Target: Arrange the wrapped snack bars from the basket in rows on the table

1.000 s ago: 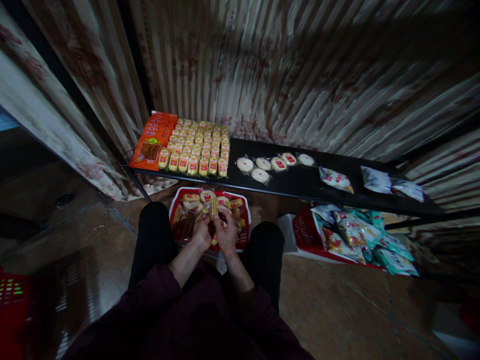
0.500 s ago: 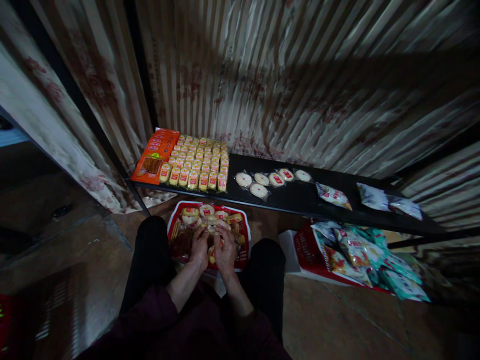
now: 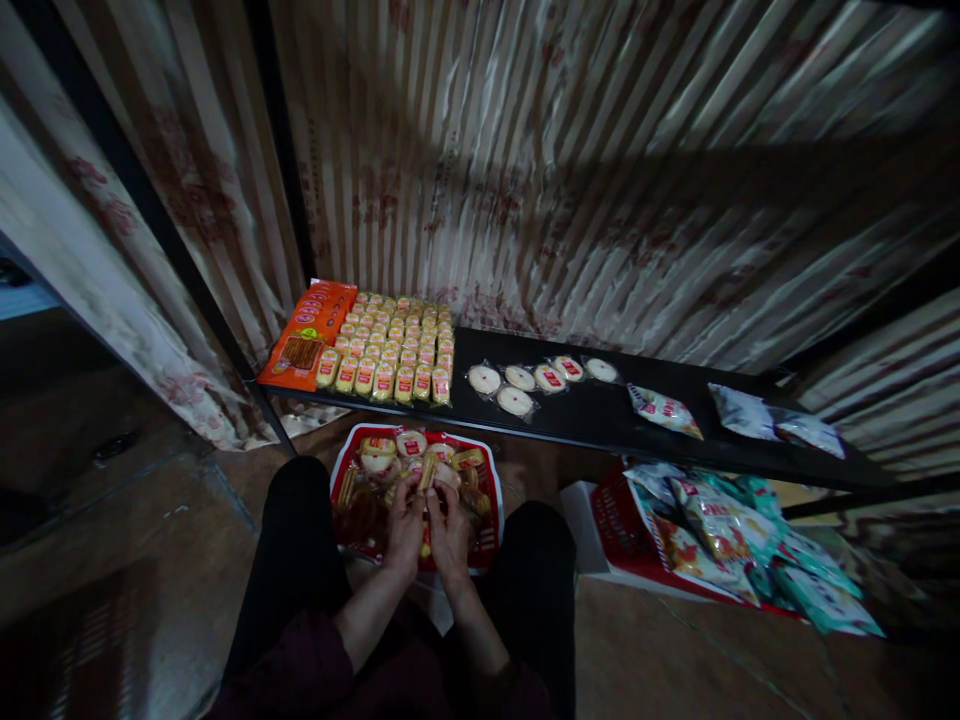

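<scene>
Over a red basket with a white rim [image 3: 491, 480], my left hand [image 3: 406, 522] and my right hand [image 3: 449, 522] come together. Between their fingertips is a small wrapped cake [image 3: 427, 472], yellowish and held upright by both hands. Inside the basket lie round white wrapped pastries [image 3: 411, 443], yellow wrapped cakes [image 3: 469, 459] and brown packets [image 3: 364, 510]. My hands cover part of the contents.
On a black shelf [image 3: 577, 415] stand rows of yellow wrapped cakes [image 3: 383, 380] beside an orange bag [image 3: 309, 335]. Further right are round white pastries [image 3: 515, 400] and snack bags [image 3: 666, 411]. Below, another red basket [image 3: 613, 500] holds several bags. A striped curtain [image 3: 480, 150] hangs behind.
The small cake has come up between my fingertips and now shows upright. My hands are a little closer together. The whole view has shifted, so the shelf and basket appear lower.
</scene>
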Demonstrator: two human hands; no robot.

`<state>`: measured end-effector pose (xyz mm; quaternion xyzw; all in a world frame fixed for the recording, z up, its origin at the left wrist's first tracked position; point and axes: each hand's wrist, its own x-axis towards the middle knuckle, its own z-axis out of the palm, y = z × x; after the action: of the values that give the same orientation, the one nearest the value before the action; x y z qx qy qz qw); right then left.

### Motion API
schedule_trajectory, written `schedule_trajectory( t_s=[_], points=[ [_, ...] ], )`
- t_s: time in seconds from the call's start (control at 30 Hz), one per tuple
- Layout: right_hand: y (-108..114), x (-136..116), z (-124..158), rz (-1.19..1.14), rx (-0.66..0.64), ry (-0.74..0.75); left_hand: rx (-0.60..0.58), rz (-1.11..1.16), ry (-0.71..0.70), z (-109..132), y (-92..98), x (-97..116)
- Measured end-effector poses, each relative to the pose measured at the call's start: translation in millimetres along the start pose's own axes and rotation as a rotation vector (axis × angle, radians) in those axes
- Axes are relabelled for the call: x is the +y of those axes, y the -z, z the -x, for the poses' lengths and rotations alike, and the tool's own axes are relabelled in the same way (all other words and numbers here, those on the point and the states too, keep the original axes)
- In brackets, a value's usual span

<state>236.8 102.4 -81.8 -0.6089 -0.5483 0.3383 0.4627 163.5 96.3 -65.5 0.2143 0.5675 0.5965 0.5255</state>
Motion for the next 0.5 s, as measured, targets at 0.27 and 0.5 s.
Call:
schedule_trajectory(
  t_s=[0.27, 0.5],
  points=[
    [7, 8, -10, -0.142, 0.003, -0.162, -0.063, -0.267, -0.200, -5, -6.9, -13],
    [17, 8, -33, -0.160, 0.064, -0.135, -0.072, -0.432, -0.421, -16, -27.0, -3]
  ],
)
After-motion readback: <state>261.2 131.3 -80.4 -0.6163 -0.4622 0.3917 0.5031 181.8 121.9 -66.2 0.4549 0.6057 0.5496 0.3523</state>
